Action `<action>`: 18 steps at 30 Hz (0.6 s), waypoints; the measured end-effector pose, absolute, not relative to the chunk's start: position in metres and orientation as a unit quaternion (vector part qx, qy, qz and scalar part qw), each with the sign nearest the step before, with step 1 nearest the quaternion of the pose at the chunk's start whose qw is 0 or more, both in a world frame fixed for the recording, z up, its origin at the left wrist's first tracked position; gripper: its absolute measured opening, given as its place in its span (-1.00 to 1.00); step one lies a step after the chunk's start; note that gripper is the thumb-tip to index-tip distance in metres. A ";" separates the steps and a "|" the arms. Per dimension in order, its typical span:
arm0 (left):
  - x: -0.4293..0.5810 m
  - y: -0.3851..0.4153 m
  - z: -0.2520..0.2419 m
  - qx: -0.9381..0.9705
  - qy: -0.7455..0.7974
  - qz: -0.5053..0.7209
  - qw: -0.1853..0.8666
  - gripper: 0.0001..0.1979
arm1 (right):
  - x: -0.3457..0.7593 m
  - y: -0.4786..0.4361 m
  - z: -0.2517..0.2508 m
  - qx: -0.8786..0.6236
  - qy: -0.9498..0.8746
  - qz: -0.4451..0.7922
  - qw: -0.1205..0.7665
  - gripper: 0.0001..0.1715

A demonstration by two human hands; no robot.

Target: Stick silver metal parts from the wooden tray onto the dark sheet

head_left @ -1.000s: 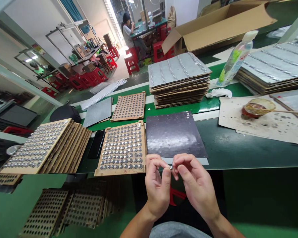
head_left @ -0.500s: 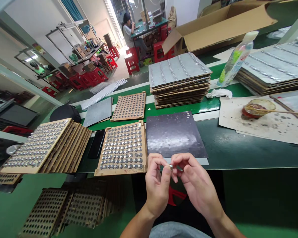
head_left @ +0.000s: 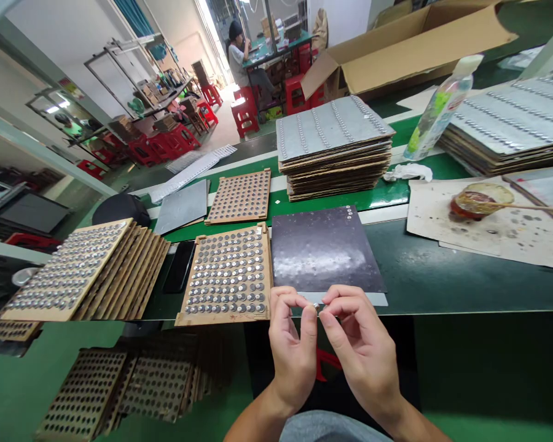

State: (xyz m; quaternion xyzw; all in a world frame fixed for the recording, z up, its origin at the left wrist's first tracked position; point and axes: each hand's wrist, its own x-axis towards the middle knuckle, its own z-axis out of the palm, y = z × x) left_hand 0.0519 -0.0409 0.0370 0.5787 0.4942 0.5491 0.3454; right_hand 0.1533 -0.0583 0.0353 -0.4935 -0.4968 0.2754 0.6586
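Just past the table's front edge, my left hand (head_left: 292,350) pinches a small round metal piece (head_left: 316,306) between thumb and index finger. My right hand (head_left: 368,347) meets it from the other side, thumb and index fingertip closed at the piece's right edge. The fingertips cover most of the piece, so its exact kind does not show. Beyond my hands lies a dark flat sheet (head_left: 322,252) with several small metal pieces at its far right corner. To its left is a wooden board (head_left: 221,318) with rows of round metal parts.
Stacked boards with metal parts (head_left: 74,264) stand left, beside a black phone (head_left: 179,267). Behind the sheet rises a stack of grey sheets (head_left: 327,135). A plastic bottle (head_left: 437,113) and a bowl of amber substance (head_left: 477,205) with a stick are at right. A person (head_left: 237,55) sits far back.
My right thumb and fingers have turned inward and closed at the metal piece, where its thumb stood raised before. My left hand keeps its pinch almost in place.
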 end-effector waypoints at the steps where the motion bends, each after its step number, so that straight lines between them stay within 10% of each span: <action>1: 0.052 -0.041 0.037 0.576 0.496 0.550 0.347 -0.68 | 0.153 -0.058 0.035 -0.492 -0.495 0.278 0.660 -0.88; 18: 0.058 -0.041 0.034 0.495 0.455 0.549 0.497 -0.66 | 0.147 -0.052 0.029 -0.463 -0.459 0.320 0.687 -0.89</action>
